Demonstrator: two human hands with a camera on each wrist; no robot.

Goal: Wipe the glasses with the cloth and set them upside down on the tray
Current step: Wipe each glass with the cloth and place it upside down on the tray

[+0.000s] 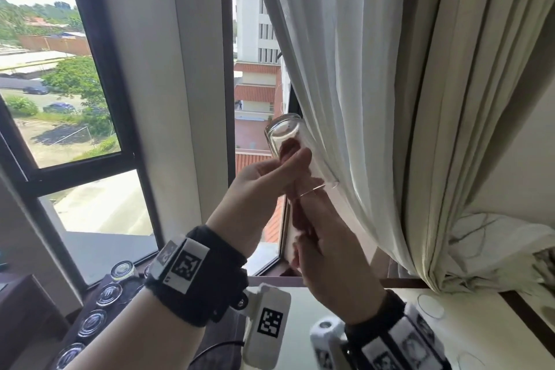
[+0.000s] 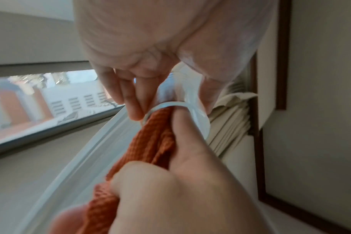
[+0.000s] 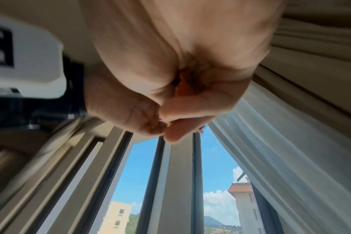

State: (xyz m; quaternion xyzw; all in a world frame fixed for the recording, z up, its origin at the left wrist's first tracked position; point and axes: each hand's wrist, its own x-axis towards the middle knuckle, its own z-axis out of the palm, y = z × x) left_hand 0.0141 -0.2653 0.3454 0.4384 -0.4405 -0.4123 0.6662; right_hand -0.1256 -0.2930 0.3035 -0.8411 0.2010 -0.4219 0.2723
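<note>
Raised before the window is a clear glass (image 1: 286, 132), tilted with its base up and left. My left hand (image 1: 288, 165) grips it round the middle. An orange cloth (image 1: 300, 216) is stuffed into its mouth, and my right hand (image 1: 324, 249) grips the cloth below the rim. In the left wrist view the glass rim (image 2: 176, 106) rings the cloth (image 2: 150, 142), and one digit of the right hand (image 2: 180, 182) reaches into the mouth. The right wrist view shows only a sliver of cloth (image 3: 183, 88) inside the right fist. Several glasses (image 1: 109, 293) stand upside down on a dark tray (image 1: 130, 285) at lower left.
A sheer white curtain (image 1: 345, 69) and a heavier beige one (image 1: 480, 129) hang just right of the raised glass. The dark window frame (image 1: 102, 75) is behind. Two more clear glasses (image 1: 431, 306) stand on the pale table (image 1: 300, 303) at lower right.
</note>
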